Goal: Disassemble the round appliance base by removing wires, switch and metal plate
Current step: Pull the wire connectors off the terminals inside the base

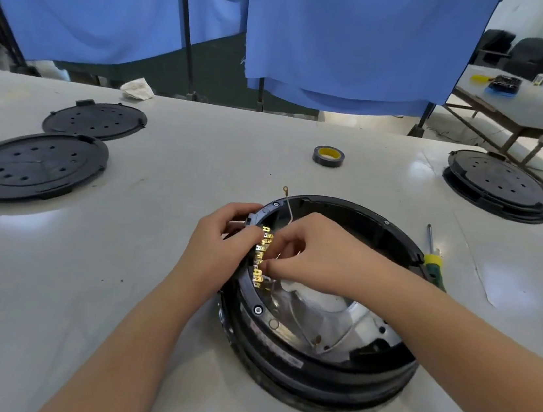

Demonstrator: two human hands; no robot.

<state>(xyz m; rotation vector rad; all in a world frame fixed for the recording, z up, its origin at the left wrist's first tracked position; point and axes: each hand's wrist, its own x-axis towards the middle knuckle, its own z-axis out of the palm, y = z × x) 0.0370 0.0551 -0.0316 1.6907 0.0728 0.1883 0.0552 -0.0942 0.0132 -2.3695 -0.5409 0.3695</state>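
The round black appliance base [319,359] lies open in front of me on the white table. Inside it a shiny metal plate [328,315] shows, with thin wires lying across it. A switch with brass terminals [262,256] sits on the left inner wall. My left hand [221,244] grips the base's rim at the switch from outside. My right hand [312,255] reaches in and pinches a connector at the brass terminals. A pale wire with a ring lug [287,202] sticks up behind my fingers.
A green-and-yellow screwdriver [432,260] lies right of the base. A roll of black tape [328,156] stands behind it. Two black round covers [34,166] [94,119] lie at the left. Another base [501,186] sits at the far right. Blue curtains hang behind.
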